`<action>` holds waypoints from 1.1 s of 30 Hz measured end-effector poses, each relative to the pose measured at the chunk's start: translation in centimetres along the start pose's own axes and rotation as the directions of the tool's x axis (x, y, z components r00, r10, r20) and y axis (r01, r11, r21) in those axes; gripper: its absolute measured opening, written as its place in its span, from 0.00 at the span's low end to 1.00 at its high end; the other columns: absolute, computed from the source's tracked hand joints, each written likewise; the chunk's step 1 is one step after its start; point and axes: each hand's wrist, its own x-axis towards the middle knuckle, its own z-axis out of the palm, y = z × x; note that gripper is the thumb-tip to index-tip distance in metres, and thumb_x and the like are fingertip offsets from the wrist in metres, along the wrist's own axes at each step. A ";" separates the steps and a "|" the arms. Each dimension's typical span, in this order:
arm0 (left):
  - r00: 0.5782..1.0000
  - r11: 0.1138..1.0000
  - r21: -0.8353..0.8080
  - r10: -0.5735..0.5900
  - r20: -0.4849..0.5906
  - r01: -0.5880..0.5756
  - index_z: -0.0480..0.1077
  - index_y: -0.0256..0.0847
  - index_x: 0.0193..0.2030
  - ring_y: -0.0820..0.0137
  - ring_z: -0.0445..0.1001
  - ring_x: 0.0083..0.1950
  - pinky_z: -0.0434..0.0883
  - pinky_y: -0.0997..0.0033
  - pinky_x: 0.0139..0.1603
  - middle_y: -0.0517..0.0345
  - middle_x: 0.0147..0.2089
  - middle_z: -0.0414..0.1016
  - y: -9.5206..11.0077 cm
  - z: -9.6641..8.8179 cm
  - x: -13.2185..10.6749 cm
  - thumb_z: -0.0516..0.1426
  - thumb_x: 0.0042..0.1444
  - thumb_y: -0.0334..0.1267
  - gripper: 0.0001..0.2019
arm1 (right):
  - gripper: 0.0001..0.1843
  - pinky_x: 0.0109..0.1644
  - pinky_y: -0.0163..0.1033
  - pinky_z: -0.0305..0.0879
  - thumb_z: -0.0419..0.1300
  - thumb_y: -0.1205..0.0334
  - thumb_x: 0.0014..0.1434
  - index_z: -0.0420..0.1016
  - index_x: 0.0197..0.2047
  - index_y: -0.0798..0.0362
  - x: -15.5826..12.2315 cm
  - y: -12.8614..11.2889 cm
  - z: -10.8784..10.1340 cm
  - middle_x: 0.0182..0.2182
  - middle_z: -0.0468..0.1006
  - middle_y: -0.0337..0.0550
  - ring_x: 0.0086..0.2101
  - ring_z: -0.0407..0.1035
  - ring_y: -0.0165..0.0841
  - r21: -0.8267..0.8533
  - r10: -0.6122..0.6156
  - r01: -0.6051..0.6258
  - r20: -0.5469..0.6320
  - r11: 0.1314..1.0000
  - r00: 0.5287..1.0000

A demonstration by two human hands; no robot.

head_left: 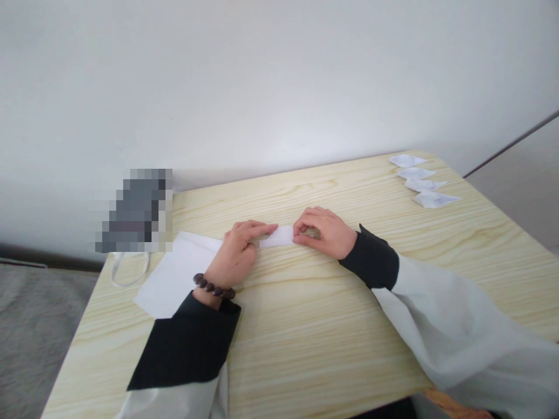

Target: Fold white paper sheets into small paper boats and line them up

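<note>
A small folded strip of white paper [279,235] lies on the wooden table between my two hands. My right hand [324,231] pinches the strip's right end between thumb and fingers. My left hand [241,249], with a dark bead bracelet at its wrist, reaches over the left end; its index finger is stretched out along the paper's upper edge. The strip's left end is partly hidden by that hand. Beneath and beside my left wrist are flat white paper sheets [168,285].
Several folded paper boats [437,199] stand in a row at the table's far right corner. A blurred dark device [135,212] with a white cable [114,273] sits at the left edge. A white wall [279,87] rises behind the light wooden table [305,331].
</note>
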 end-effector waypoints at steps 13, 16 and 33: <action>0.991 0.998 0.028 -0.056 -0.122 0.060 0.74 0.45 0.46 0.62 0.68 0.51 0.62 0.54 0.56 0.57 0.46 0.76 0.8 1.1 0.0 0.47 0.53 0.30 0.19 | 0.08 0.41 0.39 0.57 0.60 0.57 0.58 0.74 0.33 0.53 -0.2 0.2 0.2 0.30 0.73 0.42 0.34 0.66 0.33 -0.015 -0.041 0.040 -0.056 0.999 0.998; 0.987 0.996 0.053 -0.061 -0.147 0.069 0.74 0.46 0.46 0.62 0.68 0.52 0.61 0.55 0.56 0.57 0.46 0.75 0.9 1.3 0.0 0.50 0.55 0.34 0.15 | 0.08 0.41 0.39 0.57 0.60 0.57 0.58 0.74 0.33 0.53 -0.2 0.2 0.2 0.30 0.73 0.42 0.34 0.66 0.33 -0.014 -0.044 0.044 -0.068 0.999 0.997; 0.986 0.991 0.128 -0.017 -0.168 0.039 0.73 0.47 0.47 0.63 0.67 0.50 0.61 0.57 0.54 0.56 0.48 0.71 0.5 1.7 -0.1 0.52 0.59 0.39 0.12 | 0.11 0.44 0.41 0.61 0.59 0.56 0.58 0.73 0.41 0.54 -0.3 0.5 0.1 0.36 0.75 0.46 0.38 0.68 0.35 0.023 -0.100 0.102 -0.062 0.995 0.993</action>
